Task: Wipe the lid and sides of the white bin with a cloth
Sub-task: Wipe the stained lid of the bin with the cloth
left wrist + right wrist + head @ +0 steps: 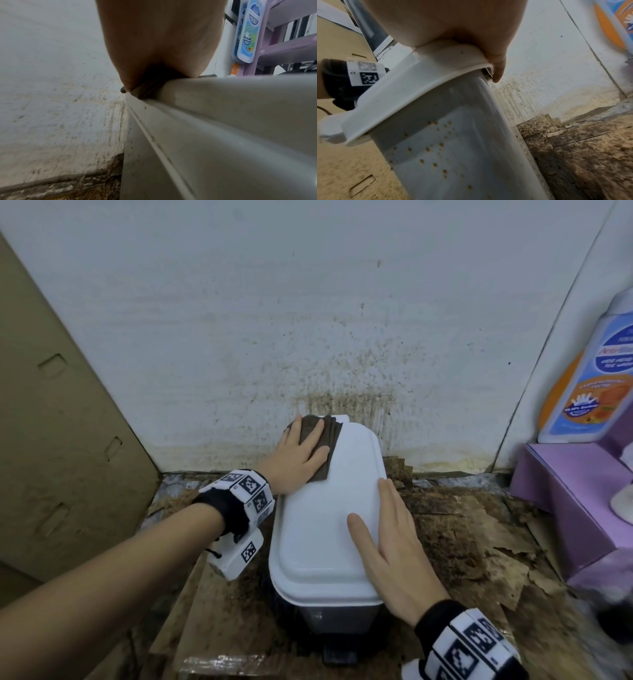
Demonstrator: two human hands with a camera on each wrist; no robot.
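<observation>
On the floor (462,542), which is covered in torn, stained brown sheets, I see one white bin (329,604) standing close to a white wall (239,320) that is speckled and streaked with brown grime just behind it. At far left one cardboard panel (51,405) leans against the wall. My left hand (298,453) lies flat, fingers straight and a little apart, pressing one folded brown cloth (323,440) onto the back left corner of the lid (318,525). My right hand (394,546) rests open on the lid's right edge, fingers straight and together, fingertips over the rim in the right wrist view. That view shows yellowish spots on the bin's side. At far right one purple rack (565,501) carries one labelled bottle (592,378); the left wrist view shows two bottles there.
</observation>
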